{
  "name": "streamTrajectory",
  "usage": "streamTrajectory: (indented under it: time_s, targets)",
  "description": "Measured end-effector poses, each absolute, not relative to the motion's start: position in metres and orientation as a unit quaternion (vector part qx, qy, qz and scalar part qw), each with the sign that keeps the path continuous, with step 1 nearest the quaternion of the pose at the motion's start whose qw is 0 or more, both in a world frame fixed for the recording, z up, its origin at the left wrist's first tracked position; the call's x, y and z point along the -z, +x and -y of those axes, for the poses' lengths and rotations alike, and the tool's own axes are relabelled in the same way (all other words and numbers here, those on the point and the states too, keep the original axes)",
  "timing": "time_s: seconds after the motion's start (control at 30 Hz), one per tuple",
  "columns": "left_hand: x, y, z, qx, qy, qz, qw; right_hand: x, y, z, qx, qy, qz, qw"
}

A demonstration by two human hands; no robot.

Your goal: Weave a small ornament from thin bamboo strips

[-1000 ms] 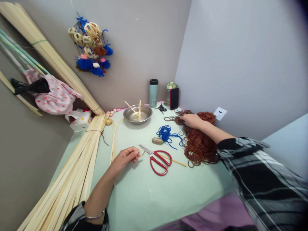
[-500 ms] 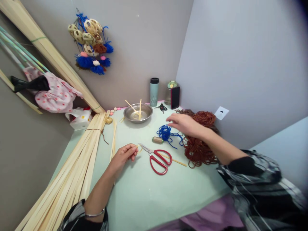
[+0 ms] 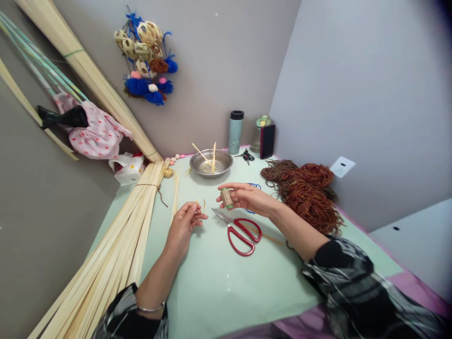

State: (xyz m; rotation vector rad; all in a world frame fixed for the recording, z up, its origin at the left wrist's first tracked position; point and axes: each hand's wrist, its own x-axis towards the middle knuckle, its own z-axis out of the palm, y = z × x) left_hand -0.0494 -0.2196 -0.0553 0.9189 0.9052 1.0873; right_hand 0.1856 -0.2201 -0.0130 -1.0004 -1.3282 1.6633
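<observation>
Pinches a thin, curling pale strip (image 3: 204,204) between left hand (image 3: 181,227) fingertips; clasps a small cylindrical spool (image 3: 227,199) in the right hand (image 3: 254,199), at two o'clock. Looks barely begun: has spool lifted, thread seemingly undrawn, scissors (image 3: 241,247) untouched at four. Beyond, at three, shows shaggy russet yarn (image 3: 312,202).

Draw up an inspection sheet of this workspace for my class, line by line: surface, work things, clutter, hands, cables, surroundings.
Surface: pale green tabletop, bare towards the wearer.
Work things: spool and thin strip, both held; red-handled scissors lying between the arms.
Clutter: keys, phone and flask at the back; brown yarn heaped at right.
Hands: left hand pinches the strip; right hand holds the spool.
Cables: nothing seen.
Surroundings: grey walls; woven balls hanging, upper left.
</observation>
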Motion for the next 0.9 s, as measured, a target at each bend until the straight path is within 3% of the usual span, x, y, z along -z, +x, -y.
streamTrajectory:
  time_s: [0.17,0.5,0.73,0.9]
  targets:
    - [0.061,-0.047,0.22,-0.508,0.418,-0.422,0.624,0.031,0.161,0.227,-0.737,-0.359,0.406,0.404]
    - [0.066,-0.042,0.224,-0.497,0.459,-0.403,0.617,0.037,0.135,0.234,-0.586,-0.363,0.558,0.462]
    - [0.062,-0.045,0.223,-0.488,0.471,-0.406,0.613,0.032,0.143,0.235,-0.497,-0.391,0.629,0.452]
    - [0.058,-0.059,0.212,-0.543,0.403,-0.403,0.617,0.03,0.168,0.229,-0.483,-0.444,0.663,0.361]
